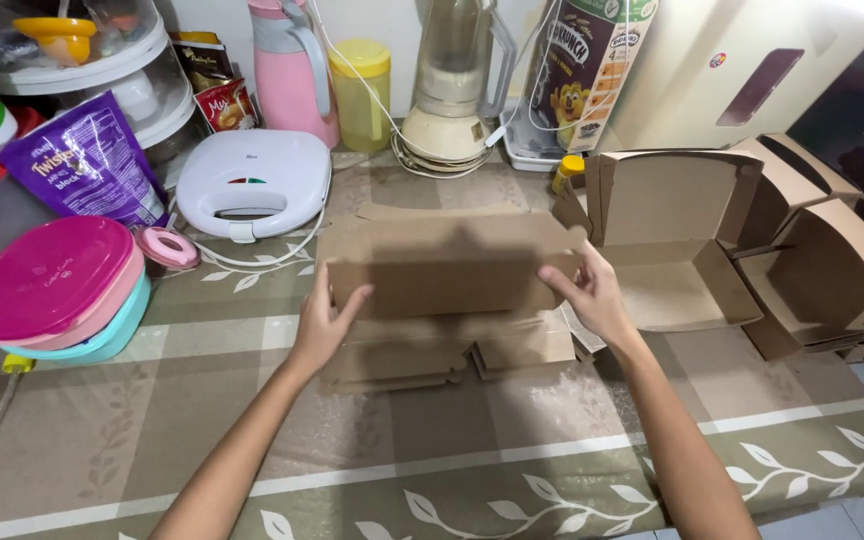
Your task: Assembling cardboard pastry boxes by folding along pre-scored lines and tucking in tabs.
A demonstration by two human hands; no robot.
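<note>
a crowded table (512,430) under a beige cloth printed with pale squares and white leaf vines fills the head view, its far edge lined with kitchen things against a light wall. at the middle, a flat brown cardboard box blank (449,268) is held partly raised off the cloth, its long panel facing the camera, with more flat brown blanks (432,358) lying beneath it. the left hand (324,322) grips the blank's left end, thumb on the front face. the right hand (590,293) grasps the right end, fingers curled over the edge. just to the right, a folded cardboard box (664,240) stands with its lid up, and further folded boxes (832,275) sit beside it. to the left lie a white sandwich press (254,180), a purple snack bag (85,160) and a pink-lidded container (47,280) stacked on a teal one. behind the blank stand a pink jug (290,65), a yellow-lidded jar (361,92) and a cream blender (452,80).
</note>
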